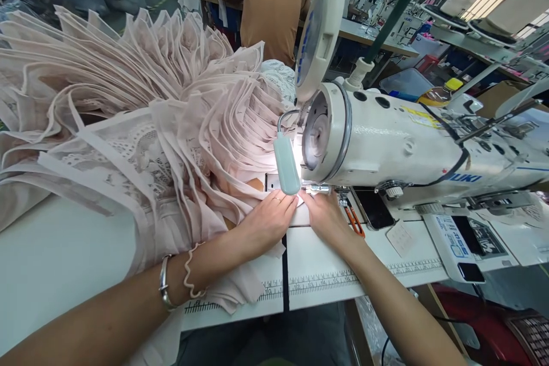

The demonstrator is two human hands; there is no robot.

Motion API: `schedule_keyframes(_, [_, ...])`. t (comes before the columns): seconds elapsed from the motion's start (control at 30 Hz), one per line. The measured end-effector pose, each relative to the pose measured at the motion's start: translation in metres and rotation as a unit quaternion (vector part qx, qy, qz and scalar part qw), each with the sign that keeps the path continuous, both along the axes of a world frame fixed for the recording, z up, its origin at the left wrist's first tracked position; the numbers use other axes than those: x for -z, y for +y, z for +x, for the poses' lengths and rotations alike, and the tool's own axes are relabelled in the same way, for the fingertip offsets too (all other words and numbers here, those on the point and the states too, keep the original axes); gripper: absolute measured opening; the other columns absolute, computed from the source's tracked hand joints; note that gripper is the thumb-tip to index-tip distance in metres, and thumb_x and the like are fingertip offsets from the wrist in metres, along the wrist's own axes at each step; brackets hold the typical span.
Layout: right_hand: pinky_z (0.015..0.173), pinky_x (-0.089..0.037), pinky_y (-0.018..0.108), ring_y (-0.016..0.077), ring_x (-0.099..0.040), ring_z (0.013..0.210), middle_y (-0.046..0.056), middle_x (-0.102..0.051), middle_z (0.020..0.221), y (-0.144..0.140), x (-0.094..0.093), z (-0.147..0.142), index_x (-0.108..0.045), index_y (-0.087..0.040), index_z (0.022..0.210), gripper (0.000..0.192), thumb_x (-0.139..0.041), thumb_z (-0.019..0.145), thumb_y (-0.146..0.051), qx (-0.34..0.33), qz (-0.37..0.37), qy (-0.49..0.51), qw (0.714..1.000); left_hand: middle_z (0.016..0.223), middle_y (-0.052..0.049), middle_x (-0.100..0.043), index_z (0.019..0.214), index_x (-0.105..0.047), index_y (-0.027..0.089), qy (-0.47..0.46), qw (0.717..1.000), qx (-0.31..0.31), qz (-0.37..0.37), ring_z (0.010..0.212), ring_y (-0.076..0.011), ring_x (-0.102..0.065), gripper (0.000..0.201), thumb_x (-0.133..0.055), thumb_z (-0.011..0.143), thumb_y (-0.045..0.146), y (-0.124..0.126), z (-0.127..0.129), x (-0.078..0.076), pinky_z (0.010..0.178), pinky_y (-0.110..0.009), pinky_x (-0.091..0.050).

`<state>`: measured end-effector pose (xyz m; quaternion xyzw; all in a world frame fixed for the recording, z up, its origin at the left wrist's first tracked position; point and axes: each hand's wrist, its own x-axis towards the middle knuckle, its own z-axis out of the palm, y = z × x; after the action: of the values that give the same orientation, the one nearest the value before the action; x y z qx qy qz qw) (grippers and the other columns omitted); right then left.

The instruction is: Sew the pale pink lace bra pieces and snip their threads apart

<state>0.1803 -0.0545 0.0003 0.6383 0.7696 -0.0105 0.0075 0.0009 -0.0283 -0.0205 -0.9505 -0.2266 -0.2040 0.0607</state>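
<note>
Both hands flat on thin pale-pink sheer fabric piece (pixel 295 214) at the needle of the white industrial sewing machine (pixel 386 137).
Left hand (pixel 268 220) and right hand (pixel 326 217) press, fingers spread, gripping nothing; fabric looks light, limp, slippery. Hold flat near the seam edge.

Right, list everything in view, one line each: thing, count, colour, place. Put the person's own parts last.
sewing machine: one, white, right of centre on the table
lamp: one, pale green, lit, beside the needle
fabric pieces: many, pale pink, some lacy, fanned in a heap on the left
table: one, white, with printed rulers along the front edge
snips: one, orange handles, just right of the right hand
phone: one, black, flat under the machine arm
bottle: one, yellow cap, behind the machine
co-worker: one, tan shirt, back turned, at the next table
bracelets: two, silver and pale, left wrist
left hand: flat on fabric by the needle
right hand: flat by the needle
</note>
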Motion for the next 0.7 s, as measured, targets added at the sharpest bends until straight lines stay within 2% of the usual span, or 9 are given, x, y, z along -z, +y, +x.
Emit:
schedule_keyframes(0.13, [0.097,-0.042,0.041,0.0251,-0.059,0.102,0.011,-0.069,0.1,0.002,0.006,0.005,-0.067,-0.023,0.112,0.042,-0.034,0.09,-0.009,0.007,0.032,0.022,0.999,0.114,-0.018,-0.063,0.119,-0.053,0.003,0.012,1.0,-0.015,0.023,0.105,-0.0254,-0.058,0.038,-0.022,0.097,0.003,-0.001,-0.001,-0.006,0.086,-0.038,-0.043])
schedule_keyframes(0.23, [0.092,-0.048,0.038,0.0226,-0.063,0.098,0.007,-0.072,0.099,0.003,0.016,0.014,-0.071,-0.026,0.106,0.046,-0.036,0.086,-0.006,-0.001,0.099,0.106,0.989,0.097,-0.013,-0.065,0.097,-0.059,0.008,0.029,0.998,-0.021,0.053,0.09,-0.0232,-0.059,0.035,-0.025,0.095,0.0,0.004,-0.004,-0.008,0.081,-0.037,-0.042])
schedule_keyframes(0.3, [0.089,-0.052,0.037,0.0207,-0.065,0.095,0.003,-0.074,0.099,0.002,0.024,0.019,-0.072,-0.029,0.104,0.047,-0.036,0.085,-0.006,-0.002,0.128,0.175,0.976,0.082,-0.009,-0.061,0.083,-0.056,0.012,0.02,0.998,-0.014,0.06,0.078,-0.0204,-0.057,0.033,-0.028,0.095,0.0,0.01,-0.007,-0.009,0.076,-0.034,-0.042])
schedule_keyframes(0.4, [0.09,-0.053,0.039,0.0201,-0.067,0.097,0.0,-0.074,0.101,-0.001,0.031,0.023,-0.073,-0.031,0.104,0.044,-0.038,0.087,-0.009,-0.015,0.145,0.233,0.962,0.078,-0.006,-0.057,0.079,-0.053,0.015,-0.015,1.0,0.003,0.017,0.075,-0.0185,-0.053,0.029,-0.033,0.097,0.005,0.019,-0.014,-0.01,0.073,-0.032,-0.044])
schedule_keyframes(0.5, [0.093,-0.053,0.04,0.0204,-0.066,0.1,0.002,-0.073,0.104,-0.005,0.033,0.022,-0.072,-0.029,0.107,0.044,-0.038,0.088,-0.009,-0.031,0.163,0.211,0.963,0.09,-0.006,-0.061,0.089,-0.057,0.014,-0.046,0.997,0.028,-0.055,0.086,-0.0179,-0.054,0.022,-0.038,0.099,0.01,0.025,-0.017,-0.01,0.079,-0.03,-0.046])
schedule_keyframes(0.57, [0.096,-0.052,0.04,0.0203,-0.065,0.103,0.004,-0.072,0.109,-0.007,0.032,0.02,-0.071,-0.026,0.111,0.046,-0.036,0.088,-0.007,-0.047,0.171,0.179,0.968,0.094,-0.005,-0.062,0.094,-0.059,0.014,-0.064,0.994,0.033,-0.078,0.091,-0.0169,-0.055,0.021,-0.039,0.1,0.012,0.026,-0.017,-0.009,0.084,-0.029,-0.046])
schedule_keyframes(0.7, [0.1,-0.049,0.041,0.0211,-0.062,0.11,0.007,-0.07,0.115,-0.008,0.03,0.018,-0.067,-0.022,0.118,0.047,-0.034,0.089,-0.006,-0.073,0.174,0.135,0.973,0.088,-0.005,-0.061,0.087,-0.062,0.015,-0.095,0.995,-0.018,-0.04,0.088,-0.0182,-0.054,0.025,-0.04,0.099,0.013,0.025,-0.011,-0.005,0.079,-0.03,-0.046])
